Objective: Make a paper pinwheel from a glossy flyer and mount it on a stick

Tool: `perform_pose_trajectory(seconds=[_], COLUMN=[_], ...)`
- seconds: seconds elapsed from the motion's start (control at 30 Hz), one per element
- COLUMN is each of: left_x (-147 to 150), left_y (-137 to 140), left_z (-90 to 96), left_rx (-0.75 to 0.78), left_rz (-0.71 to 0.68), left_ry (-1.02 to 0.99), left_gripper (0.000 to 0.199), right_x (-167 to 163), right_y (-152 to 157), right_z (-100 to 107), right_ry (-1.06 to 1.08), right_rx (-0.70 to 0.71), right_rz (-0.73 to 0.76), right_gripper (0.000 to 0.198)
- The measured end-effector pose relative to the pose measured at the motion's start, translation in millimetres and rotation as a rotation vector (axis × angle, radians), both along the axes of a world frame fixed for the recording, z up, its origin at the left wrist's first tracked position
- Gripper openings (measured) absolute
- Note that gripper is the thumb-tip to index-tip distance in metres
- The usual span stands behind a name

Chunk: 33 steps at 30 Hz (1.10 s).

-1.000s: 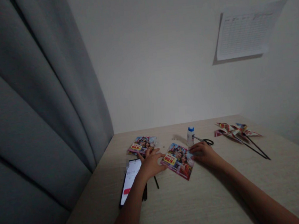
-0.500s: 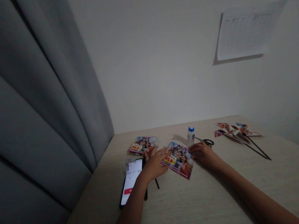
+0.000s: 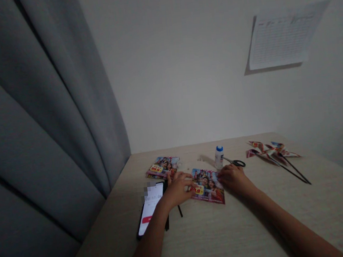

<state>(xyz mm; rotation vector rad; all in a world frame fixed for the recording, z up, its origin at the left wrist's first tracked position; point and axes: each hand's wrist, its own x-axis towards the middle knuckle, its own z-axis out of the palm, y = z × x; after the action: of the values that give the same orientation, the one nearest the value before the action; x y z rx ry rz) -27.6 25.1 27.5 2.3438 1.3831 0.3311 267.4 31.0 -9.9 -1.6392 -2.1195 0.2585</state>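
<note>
A square printed paper sheet [image 3: 209, 193] with a colourful picture and a yellow price label lies on the table between my hands. My left hand [image 3: 178, 188] rests at its left edge, fingers apart and slightly bent, their tips over the paper. At the upper right edge, the fingers of my right hand [image 3: 233, 178] are closed on the sheet's border; the thumb is mostly hidden. Just behind the right hand stands a glue bottle [image 3: 219, 159] with a blue cap, next to scissors [image 3: 238, 163] with black handles.
More printed sheets [image 3: 158, 170] are stacked at the back left. A phone [image 3: 149, 214] showing a timer lies by my left forearm, near dark sticks [image 3: 180, 211]. Paper pinwheels [image 3: 272, 149] on dark sticks lie at the right. A grey curtain [image 3: 53, 115] hangs on the left.
The sheet has turned so its edges run squarer to me, and its top corner has come down. My left fingers have drawn back slightly toward its left edge.
</note>
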Motion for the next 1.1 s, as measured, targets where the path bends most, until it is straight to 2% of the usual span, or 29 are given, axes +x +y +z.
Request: perform_pose_trajectory(seconds=[0.2,0.43,0.63,0.83,0.97,1.1], left_x=[1,0,-1,-1,0,1], left_y=[1,0,1,3,1,-1], left_z=[-2.3,-2.7,-5.7,-7.1,-4.7,-2.1], left_rx=[-0.049,0.011,0.05,0.014,0.046,0.065], left_rz=[-0.019,0.01,0.031,0.026,0.039,0.046], left_ry=[-0.027,-0.043,-0.029,-0.01,-0.007,0.016], left_gripper=[0.018,0.037,0.028,0.034,0.034,0.035], right_x=[-5,-8,-11,-12,-12,-12], right_y=[-7,-13,-15,-14,-12,-10], right_z=[5,9,11,11,9,8], right_ry=[-0.04,-0.044,-0.006,-0.012,0.005,-0.005], right_rx=[0.02,0.008,-0.018,-0.063,-0.031,-0.009], right_rz=[0.019,0.066,0.136,0.201,0.198,0.181], right_gripper=[0.027,0.036,0.04,0.046,0.04,0.024])
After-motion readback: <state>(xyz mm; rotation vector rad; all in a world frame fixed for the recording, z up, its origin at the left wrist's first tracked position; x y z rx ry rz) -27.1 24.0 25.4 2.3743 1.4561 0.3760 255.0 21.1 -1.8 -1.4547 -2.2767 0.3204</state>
